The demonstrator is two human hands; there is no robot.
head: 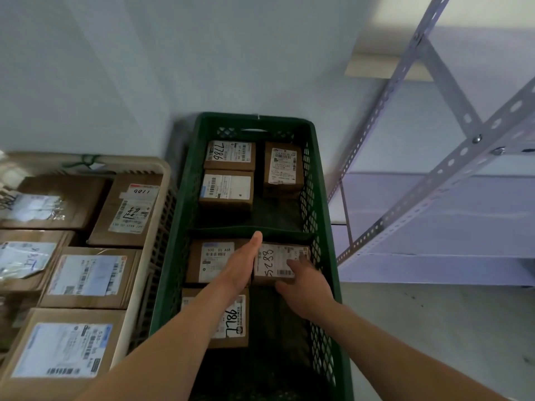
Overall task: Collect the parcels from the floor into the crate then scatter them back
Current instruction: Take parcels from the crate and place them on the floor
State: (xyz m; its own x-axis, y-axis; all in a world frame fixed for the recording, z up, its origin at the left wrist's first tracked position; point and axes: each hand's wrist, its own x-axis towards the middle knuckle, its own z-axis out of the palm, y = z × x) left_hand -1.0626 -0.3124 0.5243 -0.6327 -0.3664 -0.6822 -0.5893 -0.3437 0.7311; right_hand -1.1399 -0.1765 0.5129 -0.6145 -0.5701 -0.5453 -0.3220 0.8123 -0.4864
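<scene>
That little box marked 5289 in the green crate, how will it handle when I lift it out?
The parcel marked 5289 looks like stiff cardboard, so it should keep its shape between the left hand and right hand. Small, so probably light. Flat sides: unlikely to roll.

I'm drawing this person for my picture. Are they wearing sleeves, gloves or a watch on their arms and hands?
No. The left hand and the right hand wear no gloves, rings or watch. The left forearm and right forearm are bare to the picture's edge, so no sleeve shows.
</scene>
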